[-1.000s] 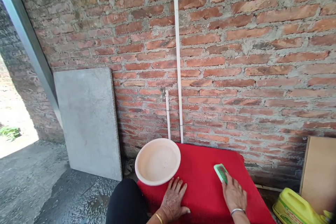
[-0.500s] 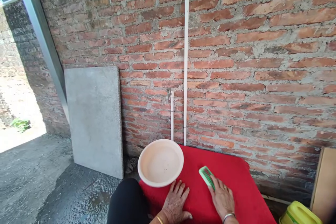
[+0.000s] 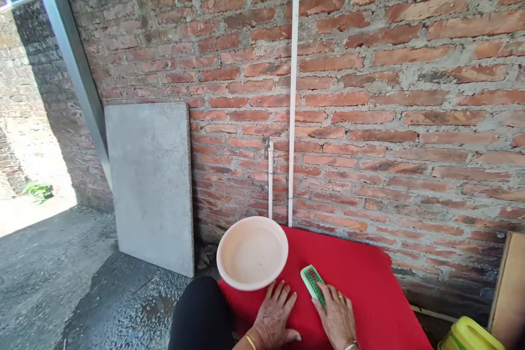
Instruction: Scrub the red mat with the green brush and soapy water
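My right hand [image 3: 337, 314] is closed around the near end of a green-and-white scrub brush [image 3: 313, 282], whose bristle side shows on top. Brush and hand are over a red cloth-covered surface [image 3: 356, 273]. Flat on the same red cloth lies my left hand [image 3: 275, 314], fingers spread, holding nothing. Its fingertips are close to the rim of a pale pink basin [image 3: 252, 254]; whether they touch it I cannot tell. A few dark specks show inside the basin, which stands at the left corner of the red surface.
A grey slab [image 3: 151, 186] leans on the brick wall [image 3: 348, 93] at the left. A water tap [image 3: 266, 146] on a thin pipe rises behind the basin, beside a tall white pipe [image 3: 293, 93]. A yellow container [image 3: 470, 334] and a board [image 3: 511, 290] stand at the right.
My right hand has moved left across the red cloth with the brush, closer to my left hand. The left hand stays spread in place. The view has shifted slightly.
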`<state>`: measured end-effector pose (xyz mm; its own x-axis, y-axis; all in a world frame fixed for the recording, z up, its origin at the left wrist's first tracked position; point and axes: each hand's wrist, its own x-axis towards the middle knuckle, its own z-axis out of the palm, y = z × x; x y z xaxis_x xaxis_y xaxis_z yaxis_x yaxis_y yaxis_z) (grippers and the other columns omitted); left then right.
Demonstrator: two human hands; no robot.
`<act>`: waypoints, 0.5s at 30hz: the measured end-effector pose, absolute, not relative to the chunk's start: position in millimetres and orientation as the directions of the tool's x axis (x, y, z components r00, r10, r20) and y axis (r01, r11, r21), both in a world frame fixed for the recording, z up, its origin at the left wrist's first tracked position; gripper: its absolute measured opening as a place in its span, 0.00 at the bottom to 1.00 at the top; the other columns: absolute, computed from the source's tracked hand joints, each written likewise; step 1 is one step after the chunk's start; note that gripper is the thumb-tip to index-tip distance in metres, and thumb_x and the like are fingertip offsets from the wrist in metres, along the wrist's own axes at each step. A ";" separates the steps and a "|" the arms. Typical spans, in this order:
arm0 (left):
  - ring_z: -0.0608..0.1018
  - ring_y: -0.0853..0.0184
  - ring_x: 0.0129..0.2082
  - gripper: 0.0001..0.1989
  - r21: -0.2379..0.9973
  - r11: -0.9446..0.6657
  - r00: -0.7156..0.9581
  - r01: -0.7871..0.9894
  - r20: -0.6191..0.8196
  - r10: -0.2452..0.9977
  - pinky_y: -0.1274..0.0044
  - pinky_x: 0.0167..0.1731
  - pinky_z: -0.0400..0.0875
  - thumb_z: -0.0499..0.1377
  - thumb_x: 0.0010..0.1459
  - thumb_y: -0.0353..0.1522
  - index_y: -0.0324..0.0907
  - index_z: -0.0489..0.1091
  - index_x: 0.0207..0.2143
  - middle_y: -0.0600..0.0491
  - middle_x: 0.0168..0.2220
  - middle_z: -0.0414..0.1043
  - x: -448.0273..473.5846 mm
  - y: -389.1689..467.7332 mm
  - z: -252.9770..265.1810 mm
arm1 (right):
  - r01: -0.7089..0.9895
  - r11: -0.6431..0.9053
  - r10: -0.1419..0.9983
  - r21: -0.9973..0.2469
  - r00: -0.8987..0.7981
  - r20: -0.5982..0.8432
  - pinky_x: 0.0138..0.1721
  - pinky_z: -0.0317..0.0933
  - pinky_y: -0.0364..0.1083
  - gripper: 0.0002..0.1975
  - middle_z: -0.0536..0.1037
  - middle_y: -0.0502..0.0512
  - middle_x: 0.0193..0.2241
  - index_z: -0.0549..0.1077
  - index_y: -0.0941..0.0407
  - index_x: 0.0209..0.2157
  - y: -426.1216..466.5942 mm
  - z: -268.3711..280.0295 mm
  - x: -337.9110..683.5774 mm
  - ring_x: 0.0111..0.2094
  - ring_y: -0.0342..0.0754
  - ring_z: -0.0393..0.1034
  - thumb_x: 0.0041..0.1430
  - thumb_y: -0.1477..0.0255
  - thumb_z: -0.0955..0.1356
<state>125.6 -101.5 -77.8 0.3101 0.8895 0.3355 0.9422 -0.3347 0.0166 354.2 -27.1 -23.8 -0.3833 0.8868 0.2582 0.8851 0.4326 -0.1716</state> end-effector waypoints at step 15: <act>0.67 0.48 0.62 0.46 -0.006 -0.337 0.313 0.941 0.389 0.866 0.55 0.64 0.55 0.55 0.50 0.63 0.49 0.61 0.65 0.45 0.61 0.69 124.6 -98.7 -84.6 | 0.885 0.424 0.895 -0.191 -0.376 0.240 0.52 0.61 0.51 0.20 0.77 0.58 0.49 0.73 0.48 0.54 -32.2 -20.5 356.1 0.50 0.54 0.71 0.67 0.62 0.59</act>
<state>124.6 -98.7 -84.6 0.3133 0.8665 0.3887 0.9413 -0.3374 -0.0065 356.1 -32.2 -20.5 -0.3764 0.8949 0.2397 0.8855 0.4236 -0.1911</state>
